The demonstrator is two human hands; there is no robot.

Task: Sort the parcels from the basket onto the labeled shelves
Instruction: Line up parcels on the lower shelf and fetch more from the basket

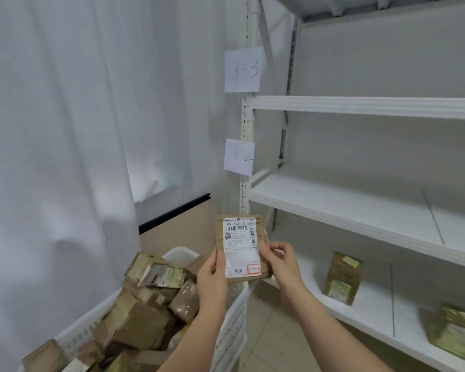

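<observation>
Both hands, left hand (212, 272) and right hand (279, 261), are pinching the parcel (240, 248) upright at 6 o'clock, label facing the eyes for reading, above the basket (231, 328).

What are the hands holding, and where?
A parcel, upright: left hand pinches its lower left edge, right hand its lower right edge.

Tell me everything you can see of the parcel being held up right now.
The held parcel is a flat, brown, cardboard-looking packet, upright, label facing the camera. A white shipping label covers most of its front, with barcodes, "502-602 12 615" printed on top and a red-bordered handwritten box at lower right, too small to read surely. The left hand and right hand pinch its side edges, above the basket, before the shelves.
</observation>
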